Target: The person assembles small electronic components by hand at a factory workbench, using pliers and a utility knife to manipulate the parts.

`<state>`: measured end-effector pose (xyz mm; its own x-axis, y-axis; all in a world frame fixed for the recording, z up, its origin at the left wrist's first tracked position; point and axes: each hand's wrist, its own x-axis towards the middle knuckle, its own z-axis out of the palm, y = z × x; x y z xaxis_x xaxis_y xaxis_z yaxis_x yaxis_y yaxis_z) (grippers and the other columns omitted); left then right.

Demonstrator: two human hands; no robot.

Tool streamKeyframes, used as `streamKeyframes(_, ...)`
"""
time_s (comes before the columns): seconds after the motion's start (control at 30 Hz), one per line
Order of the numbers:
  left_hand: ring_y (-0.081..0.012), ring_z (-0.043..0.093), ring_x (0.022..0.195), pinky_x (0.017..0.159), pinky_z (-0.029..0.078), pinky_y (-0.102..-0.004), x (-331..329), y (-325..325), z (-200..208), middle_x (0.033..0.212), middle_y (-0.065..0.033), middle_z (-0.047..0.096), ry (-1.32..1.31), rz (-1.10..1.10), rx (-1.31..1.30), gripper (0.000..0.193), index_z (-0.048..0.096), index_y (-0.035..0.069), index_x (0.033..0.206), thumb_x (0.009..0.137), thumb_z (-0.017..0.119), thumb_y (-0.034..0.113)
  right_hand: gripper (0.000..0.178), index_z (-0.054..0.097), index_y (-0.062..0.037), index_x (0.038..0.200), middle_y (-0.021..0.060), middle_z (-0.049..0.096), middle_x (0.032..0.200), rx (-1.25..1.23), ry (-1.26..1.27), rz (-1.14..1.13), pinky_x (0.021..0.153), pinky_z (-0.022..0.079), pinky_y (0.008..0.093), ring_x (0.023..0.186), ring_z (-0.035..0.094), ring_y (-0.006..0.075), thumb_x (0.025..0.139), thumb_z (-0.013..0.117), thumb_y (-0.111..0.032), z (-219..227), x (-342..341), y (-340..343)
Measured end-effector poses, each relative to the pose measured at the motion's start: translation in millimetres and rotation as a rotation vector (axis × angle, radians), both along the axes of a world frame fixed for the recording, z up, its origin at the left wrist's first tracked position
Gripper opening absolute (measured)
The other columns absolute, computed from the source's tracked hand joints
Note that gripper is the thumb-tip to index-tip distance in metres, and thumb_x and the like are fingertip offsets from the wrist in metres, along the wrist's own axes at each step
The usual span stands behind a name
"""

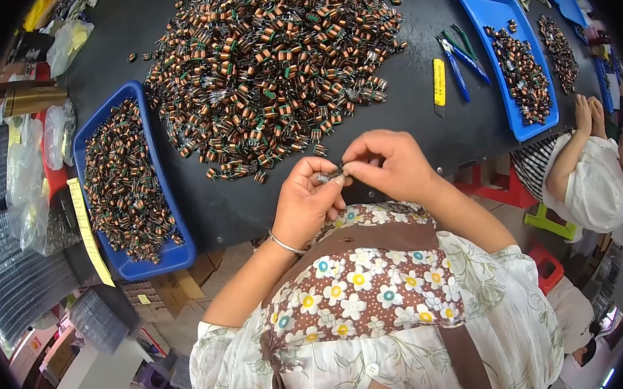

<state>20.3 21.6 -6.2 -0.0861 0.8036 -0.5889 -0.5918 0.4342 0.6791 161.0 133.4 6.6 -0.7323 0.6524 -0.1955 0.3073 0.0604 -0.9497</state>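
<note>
In front of my apron, both hands meet at the table's near edge. My left hand [306, 201] pinches a small coil [334, 174] between thumb and fingers; mostly covered, it shows only dark and silvery bits. From the other side, my right hand [395, 164] has thumb and forefinger closed at the same coil, gripping its end. Just beyond the hands rises a large heap of small copper-wound coils [273, 73] with green and black parts and thin metal leads. A few loose ones lie at its near edge.
A blue tray [186, 257] of coils stands at left, beside hanging plastic bags [28, 173]. Right of the heap lie a yellow utility knife [439, 86], blue-handled pliers [456, 73] and green-handled cutters [463, 42]. Another blue tray [522, 132] holds coils; a co-worker's hands [587, 113] are beyond.
</note>
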Motion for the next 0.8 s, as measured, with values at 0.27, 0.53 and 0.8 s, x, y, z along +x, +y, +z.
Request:
streamKeyframes(0.27, -0.0068, 0.053, 0.053, 0.042, 0.041, -0.0170, -1, 0, 1, 0.083, -0.0086, 0.061, 0.030, -0.023, 0.004, 0.011, 0.050, 0.003, 0.094, 0.085, 0.055, 0.001, 0.010, 0.063, -0.0033, 0.085, 0.0098, 0.063, 0.086, 0.706, -0.083, -0.121, 0.071, 0.048, 0.0323, 0.080, 0.060, 0.0239, 0.076, 0.063, -0.003, -9, 9, 40)
streamKeyframes(0.53, -0.0060, 0.052, 0.054, 0.043, 0.041, -0.0173, 0, -1, 2, 0.084, -0.0077, 0.062, 0.060, -0.046, -0.005, 0.013, 0.054, 0.000, 0.097, 0.084, 0.057, 0.002, 0.021, 0.058, -0.0038, 0.091, 0.0080, 0.059, 0.093, 0.690, -0.212, -0.020, 0.070, 0.048, 0.0306, 0.084, 0.058, 0.0245, 0.072, 0.063, 0.002, -15, 19, 53)
streamKeyframes(0.8, -0.0040, 0.053, 0.055, 0.044, 0.040, -0.0159, 1, -1, 3, 0.079, -0.0030, 0.059, 0.089, -0.078, -0.033, 0.014, 0.056, 0.002, 0.095, 0.083, 0.061, 0.007, 0.022, 0.059, -0.0043, 0.092, 0.0090, 0.057, 0.084, 0.603, -0.217, 0.071, 0.063, 0.047, 0.0329, 0.072, 0.057, 0.0230, 0.071, 0.064, 0.000, -7, 19, 11)
